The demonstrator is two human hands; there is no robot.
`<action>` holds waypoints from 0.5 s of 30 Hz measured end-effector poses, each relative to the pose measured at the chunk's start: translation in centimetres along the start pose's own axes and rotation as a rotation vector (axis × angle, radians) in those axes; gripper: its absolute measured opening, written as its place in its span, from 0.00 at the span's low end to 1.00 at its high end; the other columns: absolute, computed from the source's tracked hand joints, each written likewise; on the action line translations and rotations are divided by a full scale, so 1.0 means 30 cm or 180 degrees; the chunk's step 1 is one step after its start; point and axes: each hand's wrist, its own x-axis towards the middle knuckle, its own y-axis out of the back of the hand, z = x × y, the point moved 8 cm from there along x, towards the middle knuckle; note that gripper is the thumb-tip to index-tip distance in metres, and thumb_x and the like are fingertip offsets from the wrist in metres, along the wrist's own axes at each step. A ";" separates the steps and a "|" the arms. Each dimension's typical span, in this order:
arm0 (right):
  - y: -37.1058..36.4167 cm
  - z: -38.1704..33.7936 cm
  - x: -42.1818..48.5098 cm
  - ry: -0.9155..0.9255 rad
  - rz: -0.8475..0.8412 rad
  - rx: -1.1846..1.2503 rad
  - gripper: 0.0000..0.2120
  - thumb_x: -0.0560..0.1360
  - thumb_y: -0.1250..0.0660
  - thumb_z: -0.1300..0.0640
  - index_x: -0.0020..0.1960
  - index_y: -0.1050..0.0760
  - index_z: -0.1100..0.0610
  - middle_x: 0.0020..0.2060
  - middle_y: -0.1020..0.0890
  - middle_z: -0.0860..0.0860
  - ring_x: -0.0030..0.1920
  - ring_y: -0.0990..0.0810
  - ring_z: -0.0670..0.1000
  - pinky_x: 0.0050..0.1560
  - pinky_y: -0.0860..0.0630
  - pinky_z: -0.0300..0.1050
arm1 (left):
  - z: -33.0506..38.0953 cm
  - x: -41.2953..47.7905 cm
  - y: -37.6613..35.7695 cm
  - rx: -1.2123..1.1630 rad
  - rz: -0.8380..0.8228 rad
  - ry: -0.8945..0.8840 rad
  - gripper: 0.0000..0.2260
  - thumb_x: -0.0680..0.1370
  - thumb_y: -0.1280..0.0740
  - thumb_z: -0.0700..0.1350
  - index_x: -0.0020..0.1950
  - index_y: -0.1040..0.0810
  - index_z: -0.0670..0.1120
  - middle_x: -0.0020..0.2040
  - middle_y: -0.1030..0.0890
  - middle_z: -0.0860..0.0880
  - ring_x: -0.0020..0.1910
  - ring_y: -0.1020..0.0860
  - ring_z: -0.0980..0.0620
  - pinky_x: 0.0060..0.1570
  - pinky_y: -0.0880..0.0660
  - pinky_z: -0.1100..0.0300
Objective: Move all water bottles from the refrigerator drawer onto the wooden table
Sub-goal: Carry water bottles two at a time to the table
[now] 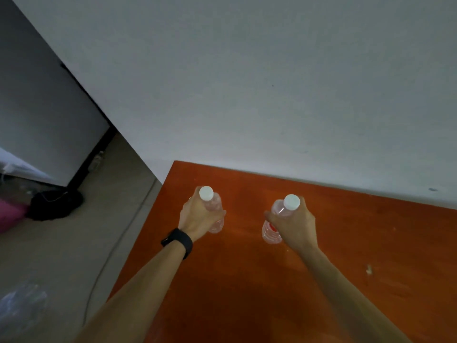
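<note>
1. Orange-brown wood fills the lower right of the view: a worktop point(346, 243) set against a pale grey wall point(272, 82).
2. Two bare forearms are stretched out over this wood from below. A black wristband point(178, 241) is worn on the left wrist.
3. A clear plastic left bottle point(215, 205) with a white cap is gripped in the left hand point(197, 216). The fingers point(215, 216) are curled round its upper body, just under the cap.
4. A matching right bottle point(272, 233), with a trace of red on its label, is gripped the same way in the right hand point(294, 224), fingers wrapped round the shoulder below the cap.
5. Both bottles are held close to upright, long axis running from the cap near the camera down to the base. The two are kept well apart, side by side, near the far left corner of the wood.
6. The relation that matters is base to surface. Each base is pointed straight down at bare wood, but whether it touches cannot be told from this angle.
7. The step in hand is judged to be the setting down. A short straight lowering is called for, then a loosening of each grip.
8. A tilted base is the likely risk, since a bottle let go off-axis may be tipped over.
9. At the left, a beige floor point(99, 219) is seen with a dark bundle point(57, 204) lying on it. The refrigerator drawer cannot be made out.
</note>
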 end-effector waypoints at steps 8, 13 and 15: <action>-0.227 -0.107 0.246 -0.0118 0.0357 0.0078 0.31 0.66 0.21 0.46 0.63 0.30 0.51 0.53 0.21 0.47 0.52 0.20 0.49 0.50 0.19 0.47 | 0.028 0.394 0.023 -0.0050 -0.0116 -0.0346 0.23 0.71 0.23 0.52 0.62 0.28 0.52 0.52 0.19 0.55 0.52 0.20 0.54 0.51 0.20 0.55; -0.331 -0.177 0.351 -0.0028 0.0404 -0.0042 0.28 0.68 0.21 0.50 0.61 0.31 0.50 0.49 0.22 0.43 0.45 0.21 0.43 0.38 0.29 0.28 | 0.010 0.535 -0.020 -0.0079 -0.0204 -0.0477 0.24 0.69 0.26 0.60 0.60 0.28 0.55 0.50 0.18 0.56 0.49 0.18 0.54 0.45 0.17 0.57; -0.358 -0.201 0.393 0.0026 0.0464 -0.0132 0.29 0.68 0.22 0.50 0.63 0.31 0.52 0.50 0.23 0.45 0.47 0.21 0.46 0.38 0.30 0.29 | 0.006 0.568 -0.038 -0.0011 -0.0249 -0.0604 0.27 0.69 0.25 0.61 0.63 0.29 0.55 0.54 0.19 0.55 0.52 0.19 0.54 0.47 0.18 0.57</action>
